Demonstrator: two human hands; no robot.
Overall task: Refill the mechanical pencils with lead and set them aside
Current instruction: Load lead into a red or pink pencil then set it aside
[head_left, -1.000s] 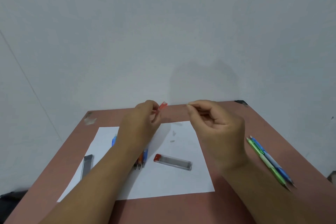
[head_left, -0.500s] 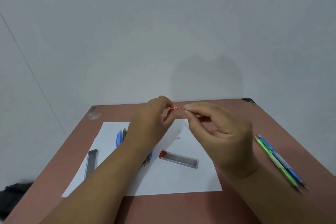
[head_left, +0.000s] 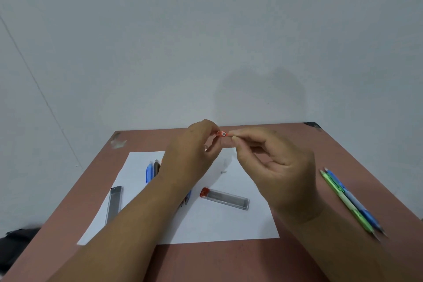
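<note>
Orange pencil (head_left: pixel 221 133) pinched in left hand (head_left: pixel 194 151) above the table's 12 o'clock edge, right hand (head_left: pixel 272 165) pinch-feeding what's prob lead into its open end; next: seat lead w/o snapping, recap.

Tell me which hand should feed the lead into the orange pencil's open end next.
Right. The right hand likely already pinches something too thin to make out at the open end of the orange pencil, while the left hand is occupied gripping and steadying that pencil.
</note>
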